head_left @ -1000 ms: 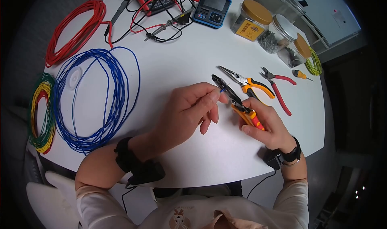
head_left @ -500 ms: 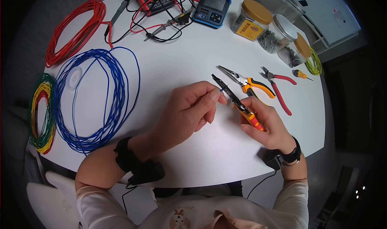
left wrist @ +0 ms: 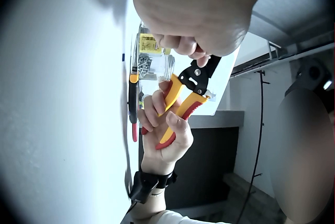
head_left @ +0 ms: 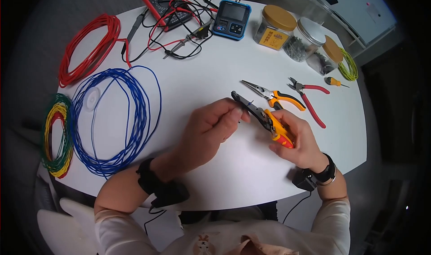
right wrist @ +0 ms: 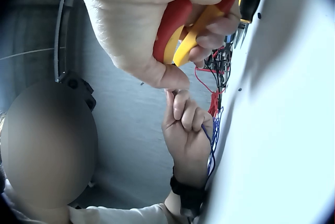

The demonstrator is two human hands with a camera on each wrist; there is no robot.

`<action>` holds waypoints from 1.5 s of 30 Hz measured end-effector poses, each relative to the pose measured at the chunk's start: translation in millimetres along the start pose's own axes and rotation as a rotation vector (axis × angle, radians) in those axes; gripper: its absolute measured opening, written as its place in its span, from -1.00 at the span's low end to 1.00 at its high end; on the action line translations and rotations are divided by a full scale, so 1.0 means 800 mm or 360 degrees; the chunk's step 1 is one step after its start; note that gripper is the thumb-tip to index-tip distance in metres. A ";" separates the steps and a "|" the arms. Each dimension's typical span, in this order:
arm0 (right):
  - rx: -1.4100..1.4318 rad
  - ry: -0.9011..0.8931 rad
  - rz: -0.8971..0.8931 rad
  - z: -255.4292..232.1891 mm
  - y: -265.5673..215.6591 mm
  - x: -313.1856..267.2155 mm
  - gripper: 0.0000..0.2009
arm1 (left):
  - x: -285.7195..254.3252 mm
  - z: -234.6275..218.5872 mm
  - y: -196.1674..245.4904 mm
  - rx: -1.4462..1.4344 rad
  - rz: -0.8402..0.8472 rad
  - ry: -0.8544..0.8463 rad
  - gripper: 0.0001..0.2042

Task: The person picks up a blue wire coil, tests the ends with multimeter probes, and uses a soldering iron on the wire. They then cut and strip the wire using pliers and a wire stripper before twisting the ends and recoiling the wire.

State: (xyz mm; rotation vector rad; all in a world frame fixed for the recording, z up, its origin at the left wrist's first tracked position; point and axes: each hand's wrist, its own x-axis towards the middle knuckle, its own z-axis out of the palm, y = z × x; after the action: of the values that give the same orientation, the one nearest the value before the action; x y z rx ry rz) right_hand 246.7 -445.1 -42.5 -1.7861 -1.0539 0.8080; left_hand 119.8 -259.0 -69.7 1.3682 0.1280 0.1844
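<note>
My right hand (head_left: 294, 136) grips a wire stripper (head_left: 258, 113) with black jaws and yellow-and-red handles. Its handles stand apart in the left wrist view, with fingers wrapped round them. Facing it, my left hand (head_left: 211, 125) pinches a blue wire between thumb and forefinger, right beside the jaws. A short blue wire end (head_left: 250, 103) shows at the jaws in the head view. From the curled left fingers in the right wrist view, the blue wire (right wrist: 209, 136) trails down past the wrist. The pinched part is hidden by the fingertips.
Beyond the hands lie long-nose pliers (head_left: 274, 95), red-handled cutters (head_left: 310, 98) and a small screwdriver (head_left: 334, 82). A blue wire coil (head_left: 143, 116) and a red one (head_left: 67, 66) lie left. A multimeter (head_left: 164, 4), a blue tester (head_left: 231, 19) and jars (head_left: 274, 28) stand behind.
The wire stripper has turned in my right hand, showing its yellow handles more broadly. My left lower fingers have curled in, still pinching the wire. The head view has shifted slightly.
</note>
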 end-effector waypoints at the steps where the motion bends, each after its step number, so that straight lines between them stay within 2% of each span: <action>1: 0.0012 0.0041 -0.0018 0.002 -0.001 -0.001 -0.54 | 0.000 0.001 -0.001 -0.0024 -0.0001 -0.0002 -0.79; 4: -0.0654 0.0326 -0.0279 0.001 0.007 -0.004 -0.54 | -0.002 0.004 -0.003 -0.0010 0.0029 0.0005 -0.79; 7: -0.0286 0.0300 -0.0203 0.004 0.005 -0.006 -0.55 | -0.002 0.004 -0.003 -0.0042 0.0034 -0.0043 -0.74; 8: 0.0023 0.0134 -0.0035 0.003 -0.002 -0.005 -0.55 | -0.002 0.004 0.000 -0.0028 0.0031 -0.0039 -0.76; 11: 0.0370 -0.0071 0.0047 0.005 -0.006 -0.009 -0.57 | -0.007 0.004 0.006 0.0018 0.0061 -0.0020 -0.78; 12: 0.0392 0.0024 -0.0001 0.010 -0.008 -0.010 -0.54 | -0.009 0.007 0.007 0.0035 0.0085 -0.0018 -0.77; 15: -0.0824 0.0412 -0.0447 -0.006 -0.013 -0.017 -0.48 | -0.010 0.012 0.003 0.0014 0.0145 -0.0060 -0.76; 16: -0.1247 0.0624 -0.0715 -0.011 -0.007 -0.016 -0.42 | -0.012 0.013 0.000 -0.0008 0.0144 -0.0088 -0.76; 19: -0.1348 0.0690 -0.0844 -0.016 -0.004 -0.019 -0.40 | -0.014 0.015 -0.005 0.0037 0.0132 -0.0109 -0.79; 20: -0.1183 0.0558 -0.0691 -0.015 -0.009 -0.025 -0.44 | -0.015 0.017 -0.004 0.0045 0.0141 -0.0123 -0.79; 23: -0.0271 0.0266 -0.0177 -0.002 -0.012 -0.035 -0.51 | -0.018 0.018 -0.001 0.0103 0.0183 -0.0112 -0.78; 27: 0.0438 0.0006 0.0051 0.012 -0.009 -0.029 -0.49 | -0.017 0.016 0.004 0.0135 0.0190 -0.0055 -0.77; 30: 0.0555 -0.0164 0.0145 0.017 0.000 -0.020 -0.52 | -0.013 0.014 0.000 0.0103 0.0116 0.0007 -0.77; 33: 0.0015 -0.0266 -0.0079 0.005 -0.001 -0.010 -0.58 | -0.011 0.016 0.002 0.0084 0.0093 0.0026 -0.77; 36: -0.0275 -0.0242 0.0086 0.007 -0.013 -0.001 -0.59 | -0.011 0.018 0.006 0.0179 0.0083 0.0068 -0.77; 39: -0.0560 0.0049 -0.0174 0.009 -0.008 0.006 -0.61 | -0.009 0.018 0.004 0.0173 0.0074 0.0099 -0.78; 40: -0.0631 0.0142 -0.0200 0.008 -0.010 0.006 -0.62 | -0.008 0.018 0.004 0.0153 0.0074 0.0104 -0.78; 43: -0.0686 0.0072 -0.0122 0.003 -0.020 0.004 -0.62 | -0.006 0.014 0.007 0.0224 0.0060 0.0085 -0.78; 45: -0.0543 0.0091 -0.0154 0.003 -0.007 0.005 -0.59 | -0.006 0.012 0.007 0.0234 0.0045 0.0067 -0.79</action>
State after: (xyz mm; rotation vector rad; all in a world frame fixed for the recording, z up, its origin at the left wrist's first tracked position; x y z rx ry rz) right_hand 244.9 -439.5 -38.7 -2.0092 -1.2884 0.5374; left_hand 116.5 -268.4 -62.0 1.5135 0.1599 0.2311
